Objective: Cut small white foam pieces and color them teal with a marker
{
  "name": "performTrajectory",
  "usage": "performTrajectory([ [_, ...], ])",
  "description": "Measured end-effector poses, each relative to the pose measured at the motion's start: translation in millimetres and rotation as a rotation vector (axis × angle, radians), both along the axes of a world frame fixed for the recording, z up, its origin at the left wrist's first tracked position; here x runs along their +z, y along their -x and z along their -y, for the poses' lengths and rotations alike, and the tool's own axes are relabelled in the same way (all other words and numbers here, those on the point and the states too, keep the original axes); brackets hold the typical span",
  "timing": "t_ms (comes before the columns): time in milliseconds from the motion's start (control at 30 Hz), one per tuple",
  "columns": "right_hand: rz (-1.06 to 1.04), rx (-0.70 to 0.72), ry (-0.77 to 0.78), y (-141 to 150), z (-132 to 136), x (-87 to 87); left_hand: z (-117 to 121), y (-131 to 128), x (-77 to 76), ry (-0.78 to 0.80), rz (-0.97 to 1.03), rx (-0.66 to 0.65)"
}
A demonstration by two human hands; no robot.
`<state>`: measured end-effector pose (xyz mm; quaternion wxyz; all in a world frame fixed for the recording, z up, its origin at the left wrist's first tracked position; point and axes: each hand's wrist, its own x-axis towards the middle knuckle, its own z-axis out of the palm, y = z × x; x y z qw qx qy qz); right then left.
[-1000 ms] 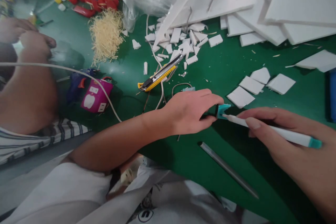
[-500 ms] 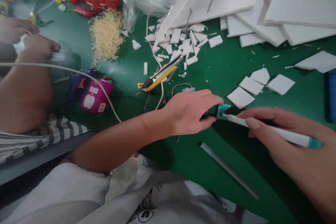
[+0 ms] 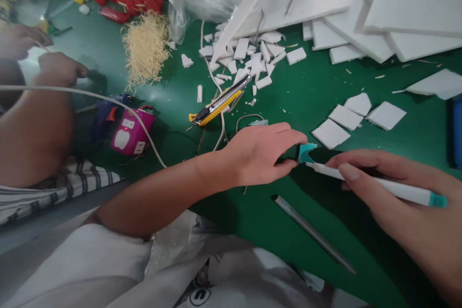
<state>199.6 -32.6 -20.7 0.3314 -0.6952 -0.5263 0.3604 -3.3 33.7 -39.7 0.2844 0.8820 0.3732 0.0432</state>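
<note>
My left hand (image 3: 260, 154) is closed, pinching a small foam piece (image 3: 306, 152) by its edges between thumb and fingers. Its face is partly coloured teal. In my right hand (image 3: 393, 187) is a white marker (image 3: 400, 190) with a teal end, gripped like a pen. The marker's tip lies at the lower edge of the foam piece; whether they touch I cannot tell. Several cut white foam pieces (image 3: 330, 134) lie just beyond my hands. A dark grey rod-like tool (image 3: 314, 233) rests on the green table in front of me.
A yellow utility knife (image 3: 220, 102) lies left of centre near foam scraps (image 3: 252, 60). White foam sheets (image 3: 415, 2) are stacked at the back right. A purple power adapter (image 3: 133, 131), a white cable (image 3: 72, 88), shredded straw (image 3: 146, 50) and a co-worker's hands (image 3: 59, 65) are at left.
The marker tip has moved slightly down and off the middle of the foam piece, and my right hand shifted with it. My left hand stays put. The co-worker's hand moved slightly.
</note>
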Motion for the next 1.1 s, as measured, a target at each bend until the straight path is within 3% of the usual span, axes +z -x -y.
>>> performTrajectory([
  [133,-0.02,-0.02,-0.065,1.5,0.3,-0.5,-0.3,-0.5,1.2,0.001,0.002,-0.003],
  [300,-0.02,0.002,0.002,0.0,-1.9,-1.3,-0.9,-0.4,0.9,0.001,-0.004,-0.001],
  [467,-0.084,-0.023,-0.083,1.3,-2.7,-3.0,-0.7,-0.8,0.8,-0.006,-0.003,-0.004],
  [667,-0.009,0.006,0.021,1.7,-3.1,3.3,-1.0,-0.2,1.2,0.002,0.011,-0.005],
  [900,0.003,0.019,-0.036,0.9,-1.7,0.7,-1.0,-0.9,1.4,0.009,-0.008,-0.003],
  [1100,-0.052,-0.012,0.003,2.1,-2.1,-1.7,-0.7,-1.0,1.4,0.013,-0.019,0.001],
])
